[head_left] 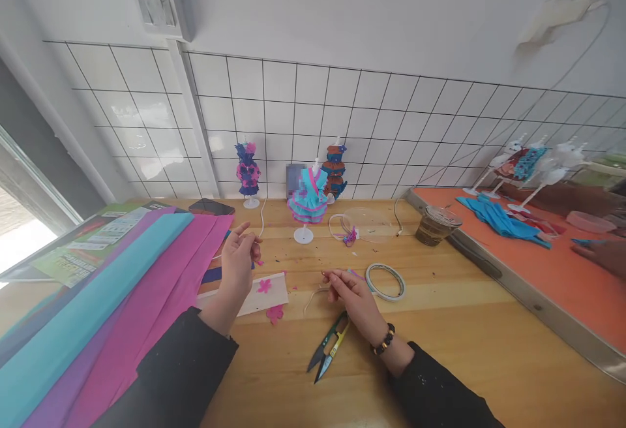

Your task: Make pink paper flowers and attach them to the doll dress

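Note:
My left hand (pixel 238 258) is raised over the table with its fingers curled and thumb drawn in; what it may hold is too small to name. Lower and to the right, my right hand (pixel 353 295) pinches thumb against forefinger, on something tiny that I cannot make out. Thread snips (pixel 327 351) lie beneath the right hand, blades towards me. Between the hands, a pink paper flower (pixel 265 286) rests on a pale strip (pixel 278 291), with a second pink flower piece (pixel 274 314) beside it. A tape roll (pixel 385 282) lies just right of my right hand.
Crepe paper sheets (pixel 161 284) cover the left side. A mini dress form in turquoise and pink (pixel 308 196) stands ahead, with two other dressed forms (pixel 248 170) by the wall. A plastic cup (pixel 437 224) is at right, near an orange table (pixel 548 265) where another person's hand (pixel 601 255) rests.

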Demonstrator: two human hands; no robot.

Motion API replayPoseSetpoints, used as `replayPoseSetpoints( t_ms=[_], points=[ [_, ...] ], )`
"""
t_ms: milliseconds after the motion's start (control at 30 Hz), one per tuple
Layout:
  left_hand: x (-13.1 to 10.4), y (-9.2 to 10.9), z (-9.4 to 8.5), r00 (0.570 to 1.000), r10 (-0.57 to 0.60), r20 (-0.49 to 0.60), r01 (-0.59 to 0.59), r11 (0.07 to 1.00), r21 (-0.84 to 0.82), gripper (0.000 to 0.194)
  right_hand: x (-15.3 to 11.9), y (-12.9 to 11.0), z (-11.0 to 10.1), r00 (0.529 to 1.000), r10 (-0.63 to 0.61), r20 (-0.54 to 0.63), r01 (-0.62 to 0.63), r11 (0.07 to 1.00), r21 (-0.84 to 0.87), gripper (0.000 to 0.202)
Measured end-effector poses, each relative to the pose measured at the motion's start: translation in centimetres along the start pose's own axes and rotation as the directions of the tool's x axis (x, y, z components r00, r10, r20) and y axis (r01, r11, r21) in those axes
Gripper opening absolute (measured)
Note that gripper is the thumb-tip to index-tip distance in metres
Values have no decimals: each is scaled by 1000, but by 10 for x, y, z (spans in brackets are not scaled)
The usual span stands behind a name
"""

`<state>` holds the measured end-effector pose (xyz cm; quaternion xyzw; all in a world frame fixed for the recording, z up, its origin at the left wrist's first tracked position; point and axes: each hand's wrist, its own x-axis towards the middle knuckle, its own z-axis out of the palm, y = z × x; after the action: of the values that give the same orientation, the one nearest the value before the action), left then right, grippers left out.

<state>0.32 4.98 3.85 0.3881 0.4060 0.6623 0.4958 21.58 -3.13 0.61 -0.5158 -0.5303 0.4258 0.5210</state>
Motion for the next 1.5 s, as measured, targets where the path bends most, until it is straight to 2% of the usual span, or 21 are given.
replayPoseSetpoints(
  t_ms=[133,300,500,667,933,1100,1333,1433,1500],
  points=[
    [14,5,22,999,-31,10,32,997,-74,49,3,-2,-1,998,42,-40,-39,996,86,45],
    [21,6,49,994,-101,37,106,974,-202,48,5,4,-1,998,41,-52,-36,996,82,41],
    [28,0,64,977,-211,28,212,949,-235,49,5,5,3,997,19,-78,-16,999,36,37],
    [31,10,64,970,-242,17,237,934,-266,44,2,4,4,998,45,-45,-43,999,29,36],
    [30,34,58,977,-210,34,208,912,-352,39,6,2,-6,989,-17,-149,10,999,-48,45],
    [30,39,56,978,-200,57,207,903,-377,40,11,-3,-10,978,-41,-207,39,999,-12,45],
    [31,47,53,976,-211,57,216,888,-406,38,12,-2,-10,971,-64,-229,62,998,-12,46],
    [31,49,52,978,-202,53,205,888,-412,39,21,-9,-17,958,-104,-266,94,994,-50,47],
    [32,50,51,978,-201,50,203,887,-416,39,35,-23,-24,945,-176,-274,147,982,-122,47]
  ],
)
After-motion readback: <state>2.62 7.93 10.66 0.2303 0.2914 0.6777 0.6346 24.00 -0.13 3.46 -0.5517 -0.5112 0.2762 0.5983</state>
